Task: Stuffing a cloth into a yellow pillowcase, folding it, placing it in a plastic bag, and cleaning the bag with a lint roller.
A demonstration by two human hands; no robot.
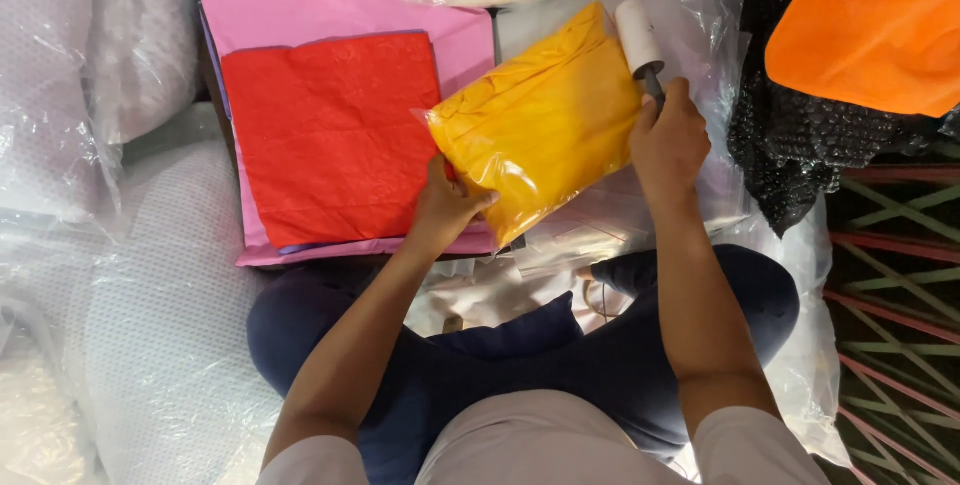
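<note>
Head view: we note the left hand [443, 207] gripping the yellow bag's [540, 125] lower edge, beside red cloth [330, 135], while the right hand [668, 140] clenches a lint roller [638, 37] resting on the bag's far corner.

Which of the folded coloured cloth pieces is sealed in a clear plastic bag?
The yellow cloth, held by the left hand with the right hand at its edge. The red cloth and pink cloth lie bare.
</note>
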